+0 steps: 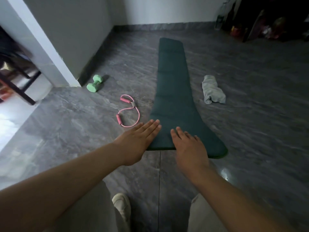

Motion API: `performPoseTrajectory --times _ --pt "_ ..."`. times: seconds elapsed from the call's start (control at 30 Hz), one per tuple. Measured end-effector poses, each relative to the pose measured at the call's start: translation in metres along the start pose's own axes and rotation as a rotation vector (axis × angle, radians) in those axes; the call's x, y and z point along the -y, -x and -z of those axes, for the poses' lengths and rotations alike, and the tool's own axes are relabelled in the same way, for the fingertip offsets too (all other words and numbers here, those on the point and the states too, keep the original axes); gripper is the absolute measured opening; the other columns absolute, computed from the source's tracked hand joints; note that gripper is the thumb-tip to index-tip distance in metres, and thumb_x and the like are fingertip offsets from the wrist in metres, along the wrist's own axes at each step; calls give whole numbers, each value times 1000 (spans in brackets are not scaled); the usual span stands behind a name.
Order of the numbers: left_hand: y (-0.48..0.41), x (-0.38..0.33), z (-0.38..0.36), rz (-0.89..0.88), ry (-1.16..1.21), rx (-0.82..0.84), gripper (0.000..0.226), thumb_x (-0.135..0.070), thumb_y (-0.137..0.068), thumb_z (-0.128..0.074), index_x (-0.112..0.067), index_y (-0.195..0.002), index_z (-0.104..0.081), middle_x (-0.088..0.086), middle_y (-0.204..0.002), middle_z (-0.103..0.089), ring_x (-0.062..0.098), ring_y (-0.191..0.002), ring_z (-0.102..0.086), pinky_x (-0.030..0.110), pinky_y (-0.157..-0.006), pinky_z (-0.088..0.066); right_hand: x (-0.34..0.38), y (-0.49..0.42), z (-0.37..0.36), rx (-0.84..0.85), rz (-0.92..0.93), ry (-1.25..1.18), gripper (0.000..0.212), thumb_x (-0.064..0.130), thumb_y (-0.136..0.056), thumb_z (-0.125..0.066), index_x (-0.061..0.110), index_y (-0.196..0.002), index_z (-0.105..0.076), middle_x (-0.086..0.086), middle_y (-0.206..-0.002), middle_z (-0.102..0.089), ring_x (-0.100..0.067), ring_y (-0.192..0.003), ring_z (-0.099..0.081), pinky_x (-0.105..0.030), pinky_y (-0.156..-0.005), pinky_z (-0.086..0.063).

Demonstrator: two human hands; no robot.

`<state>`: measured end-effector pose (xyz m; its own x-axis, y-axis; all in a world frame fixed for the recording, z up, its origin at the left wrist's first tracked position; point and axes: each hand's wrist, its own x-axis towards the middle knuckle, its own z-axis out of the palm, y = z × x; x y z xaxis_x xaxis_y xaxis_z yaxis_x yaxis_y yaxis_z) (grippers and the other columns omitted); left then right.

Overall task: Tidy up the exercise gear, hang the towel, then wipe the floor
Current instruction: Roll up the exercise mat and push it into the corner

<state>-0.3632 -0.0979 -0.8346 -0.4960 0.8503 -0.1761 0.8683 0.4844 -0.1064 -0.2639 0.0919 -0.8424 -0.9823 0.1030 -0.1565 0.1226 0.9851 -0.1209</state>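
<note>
Exercise mat [173,97]: dark green, unrolled flat on the floor [250,131], its near end under both hands. Not yet rolled.
Dumbbell [95,83]: green, on the floor by the wall corner [75,81], well left of the mat.
Resistance band [128,113]: pink, lying loose between dumbbell and mat, just beside the mat's left edge.
Towel [213,90]: crumpled on the floor right of the mat, apart from it and not hung.
Left hand [140,141]: flat over the mat's near left corner, fingers [153,125] straight and together, grasping nothing.
Right hand [189,148]: flat over the mat's near end, fingers [179,133] straight, slightly spread, released.
Contact: whether the palms press the mat, I cannot tell.
Progress: nothing finished — probably just starting to roll the mat.
Left to do: gear away, towel up, floor wiped.
</note>
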Motion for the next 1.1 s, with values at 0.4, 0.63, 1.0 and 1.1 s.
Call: performPoseTrajectory --times 0.4,0.63,1.0,1.1 --pt "-3 -80 -28 64 250 54 91 0 -86 -44 -13 -156 12 5 -165 15 16 -152 13 31 -124 5 -21 38 -35 89 1 -51 59 14 -101 -36 20 -157 -18 -1 -164 -21 -23 -150 -21 -45 -121 -18" --pt "15 -93 -31 28 218 64 86 -1 -91 -39 -11 -154 19 7 -163 21 20 -152 15 31 -122 9 -18 61 -30 134 67 1 59 15 -101 -33 20 -157 -17 -1 -164 -20 -23 -150 -20 -45 -122 -17" --pt "58 -116 -47 -73 211 29 84 -14 -88 -50 -6 -157 -2 12 -164 3 25 -152 -4 35 -120 -5 -1 110 -47 142 134 -42 60 9 -83 -56 16 -142 -52 -6 -144 -55 -30 -129 -55 -51 -105 -45" --pt "66 -115 -47 -92 206 91 88 -18 -79 -56 -4 -156 -16 16 -164 -15 28 -150 -20 39 -119 -20 0 116 -49 88 137 -14 57 16 -76 -36 16 -122 -70 -5 -120 -71 -27 -104 -70 -46 -83 -59"
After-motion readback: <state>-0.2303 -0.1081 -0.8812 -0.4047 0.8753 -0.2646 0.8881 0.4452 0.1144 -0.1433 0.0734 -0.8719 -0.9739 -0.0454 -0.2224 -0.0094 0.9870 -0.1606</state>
